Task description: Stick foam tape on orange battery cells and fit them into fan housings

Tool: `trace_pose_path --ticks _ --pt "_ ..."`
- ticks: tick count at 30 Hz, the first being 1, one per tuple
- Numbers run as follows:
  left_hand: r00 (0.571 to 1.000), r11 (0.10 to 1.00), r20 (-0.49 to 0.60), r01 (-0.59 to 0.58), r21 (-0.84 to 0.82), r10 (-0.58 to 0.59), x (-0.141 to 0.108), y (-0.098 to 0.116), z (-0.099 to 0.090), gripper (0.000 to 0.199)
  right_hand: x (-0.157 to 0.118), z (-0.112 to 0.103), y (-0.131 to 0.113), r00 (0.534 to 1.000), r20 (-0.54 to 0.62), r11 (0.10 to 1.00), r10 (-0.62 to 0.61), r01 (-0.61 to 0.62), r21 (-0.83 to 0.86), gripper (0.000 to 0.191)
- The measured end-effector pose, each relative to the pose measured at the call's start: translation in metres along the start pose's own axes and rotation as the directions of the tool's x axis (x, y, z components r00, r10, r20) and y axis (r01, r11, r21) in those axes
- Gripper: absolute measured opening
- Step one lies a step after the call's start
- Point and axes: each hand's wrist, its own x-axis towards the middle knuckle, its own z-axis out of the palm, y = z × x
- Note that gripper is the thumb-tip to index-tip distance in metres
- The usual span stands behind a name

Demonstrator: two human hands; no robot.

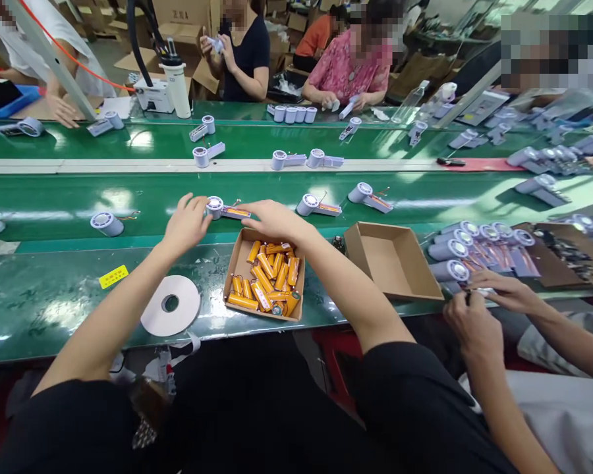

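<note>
On the near green belt lies a small handheld fan (214, 207) with a round lavender head and an open handle that shows an orange battery. My left hand (186, 224) grips the round head from its left side, thumb and fingertips against it. From the right, my right hand (271, 219) has its fingertips on the end of the handle; part of the grip is hidden. Below my right hand stands a cardboard box (231, 280) full of orange wrapped batteries (264, 270). A roll of white tape (151, 306) lies flat on the bench below my left forearm.
More fans (316, 205) lie along the belts. A shallow cardboard box (390, 260) stands to the right, beside a cluster of fans (449, 250) and a co-worker's hands (479, 322). A yellow label (113, 276) is at left. Other people work across the line.
</note>
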Motion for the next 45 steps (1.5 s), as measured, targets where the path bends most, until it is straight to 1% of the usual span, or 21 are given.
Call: trace_pose_path --ticks 1,2,5,7,9,11,14,16,18,20,22,24,26,28,30,33,36,39,40,42,45 --pt "0.999 0.999 -0.032 -0.044 -0.023 0.043 -0.041 -0.006 -0.005 0.052 -0.035 -0.003 -0.006 0.997 -0.08 0.994 -0.023 0.031 0.102 0.039" --pt "0.994 0.994 0.01 -0.106 -0.04 0.106 -0.084 -0.015 -0.009 0.056 -0.071 -0.004 -0.014 0.991 -0.13 0.978 -0.011 0.038 0.206 0.033" --pt "0.957 0.971 0.16 -0.237 -0.037 0.24 -0.201 -0.04 -0.013 0.061 -0.164 0.01 -0.044 0.988 -0.146 0.9 0.048 0.02 0.435 0.027" --pt "0.953 0.969 0.178 -0.249 -0.004 0.246 -0.248 -0.046 -0.013 0.049 -0.197 0.03 -0.068 0.987 -0.131 0.842 0.096 -0.01 0.539 0.024" --pt "0.972 0.975 0.093 -0.22 0.038 0.216 -0.268 -0.037 -0.015 0.039 -0.202 0.053 -0.096 0.984 -0.07 0.766 0.165 -0.083 0.638 0.025" --pt "0.976 0.977 -0.078 -0.194 0.088 0.201 -0.269 -0.016 -0.021 0.037 -0.189 0.078 -0.127 0.981 0.072 0.662 0.178 -0.173 0.729 0.039" --pt "0.925 0.965 -0.283 -0.221 0.14 0.253 -0.263 0.021 -0.035 0.035 -0.162 0.115 -0.173 0.974 0.228 0.463 0.012 -0.207 0.862 0.06" --pt "0.902 0.954 -0.316 -0.254 0.159 0.293 -0.262 0.039 -0.045 0.035 -0.153 0.138 -0.197 0.967 0.217 0.312 -0.136 -0.166 0.935 0.047" --pt "0.884 0.946 -0.347 -0.259 0.196 0.314 -0.266 0.045 -0.052 0.038 -0.152 0.159 -0.211 0.961 0.147 0.26 -0.235 -0.084 0.962 0.034" --pt "0.863 0.937 -0.386 -0.241 0.253 0.326 -0.27 0.043 -0.056 0.039 -0.156 0.172 -0.215 0.973 0.067 0.327 -0.222 0.01 0.945 0.028" --pt "0.855 0.928 -0.399 -0.218 0.302 0.331 -0.275 0.039 -0.054 0.038 -0.161 0.175 -0.21 0.996 0.006 0.385 -0.085 0.028 0.923 0.025" --pt "0.859 0.92 -0.387 -0.21 0.332 0.336 -0.279 0.038 -0.05 0.038 -0.164 0.168 -0.202 1.0 0.012 0.353 0.02 -0.018 0.936 0.036" --pt "0.855 0.915 -0.383 -0.224 0.334 0.349 -0.28 0.041 -0.044 0.038 -0.164 0.16 -0.197 0.999 0.037 0.324 -0.021 -0.028 0.946 0.047" --pt "0.844 0.919 -0.401 -0.24 0.311 0.356 -0.28 0.046 -0.039 0.039 -0.164 0.158 -0.199 0.988 0.042 0.355 -0.146 0.013 0.935 0.032" --pt "0.831 0.944 -0.46 -0.22 0.245 0.313 -0.279 0.05 -0.036 0.039 -0.163 0.164 -0.204 0.971 0.058 0.462 -0.234 0.059 0.885 0.031" --pt "0.824 0.983 -0.536 -0.151 0.103 0.183 -0.282 0.051 -0.037 0.043 -0.162 0.169 -0.2 0.937 0.17 0.744 -0.304 0.123 0.657 0.02" --pt "0.832 0.989 -0.535 -0.127 0.072 0.145 -0.287 0.049 -0.039 0.047 -0.156 0.143 -0.173 0.938 0.152 0.841 -0.313 0.199 0.502 0.026" --pt "0.841 0.983 -0.51 -0.152 0.103 0.183 -0.286 0.05 -0.038 0.046 -0.136 0.096 -0.131 0.992 -0.063 0.922 -0.111 0.127 0.366 0.03" --pt "0.845 0.979 -0.495 -0.168 0.112 0.201 -0.283 0.051 -0.037 0.045 -0.127 0.082 -0.118 0.995 -0.079 0.955 -0.057 0.077 0.287 0.029" --pt "0.854 0.97 -0.461 -0.206 0.13 0.243 -0.277 0.056 -0.033 0.043 -0.108 0.063 -0.098 0.997 0.05 0.987 -0.051 0.042 0.155 0.028" --pt "0.867 0.958 -0.407 -0.255 0.134 0.287 -0.267 0.064 -0.027 0.038 -0.085 0.057 -0.084 0.945 0.295 0.987 -0.141 0.11 0.118 0.028"
